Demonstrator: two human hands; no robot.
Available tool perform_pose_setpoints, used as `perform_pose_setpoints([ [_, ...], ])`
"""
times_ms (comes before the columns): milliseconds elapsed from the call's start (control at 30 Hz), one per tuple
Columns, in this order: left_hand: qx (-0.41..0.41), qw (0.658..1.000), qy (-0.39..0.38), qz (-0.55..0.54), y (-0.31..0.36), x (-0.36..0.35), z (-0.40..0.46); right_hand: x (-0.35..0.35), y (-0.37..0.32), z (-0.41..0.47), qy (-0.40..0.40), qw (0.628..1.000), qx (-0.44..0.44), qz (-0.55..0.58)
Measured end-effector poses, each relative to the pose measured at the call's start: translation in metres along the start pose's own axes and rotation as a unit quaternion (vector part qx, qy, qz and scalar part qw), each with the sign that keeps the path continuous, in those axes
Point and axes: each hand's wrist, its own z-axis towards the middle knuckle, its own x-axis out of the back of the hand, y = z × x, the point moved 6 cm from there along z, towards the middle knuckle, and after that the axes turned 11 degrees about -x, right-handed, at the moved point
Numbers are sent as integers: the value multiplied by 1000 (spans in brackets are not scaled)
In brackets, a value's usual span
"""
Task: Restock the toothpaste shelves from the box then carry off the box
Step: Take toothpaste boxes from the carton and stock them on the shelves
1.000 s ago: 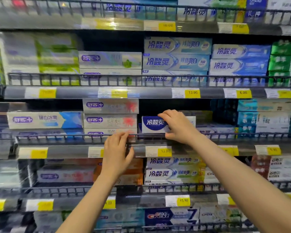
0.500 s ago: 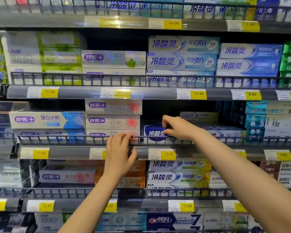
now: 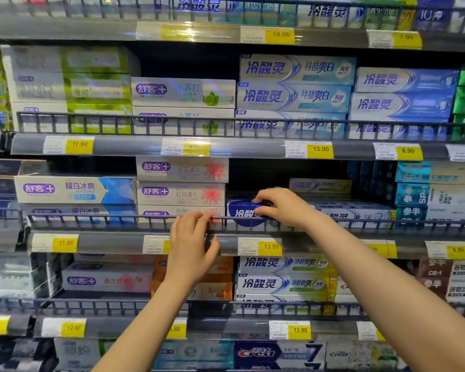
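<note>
The right hand (image 3: 282, 208) pinches the left end of a blue-and-white toothpaste box (image 3: 246, 213), thumb under and fingers (image 3: 263, 196) curled over its top; the box lies on the middle shelf behind the wire rail (image 3: 118, 218). The left hand (image 3: 189, 245) rests on that rail, fingers nearly straight over it, thumb spread right.

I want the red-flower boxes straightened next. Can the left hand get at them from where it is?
Probably yes. The left hand rests on the shelf rail just below the red-flower boxes, and only that low rail lies between; the right hand is busy on the blue box beside them.
</note>
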Motion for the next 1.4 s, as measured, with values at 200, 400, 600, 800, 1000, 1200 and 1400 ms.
perform_pose_setpoints([
  [200, 1, 1000, -4, 3, 0, 0, 0, -1, -5, -1, 2, 1000, 7, -18],
  [400, 8, 1000, -15, 8, 0, -1, 0, -2, -7, -5, 9, 1000, 2, -26],
  [600, -2, 999, -43, 4, -2, 2, 3, 1, -18, -13, 29, 999, -4, -35],
  [800, -27, 999, -29, 0, -3, 28, 10, 5, -49, -42, 94, 995, 25, -36],
  [1000, -44, 997, -65, 29, -14, 50, -23, -34, -76, -94, 98, 993, 42, -59],
  [1200, -6, 982, -166, 89, -25, 64, -106, -99, -91, -131, 45, 997, 60, -17],
  [1400, 82, 959, -229, 148, -7, 88, -224, -172, -107, -175, -80, 989, 126, 4],
])
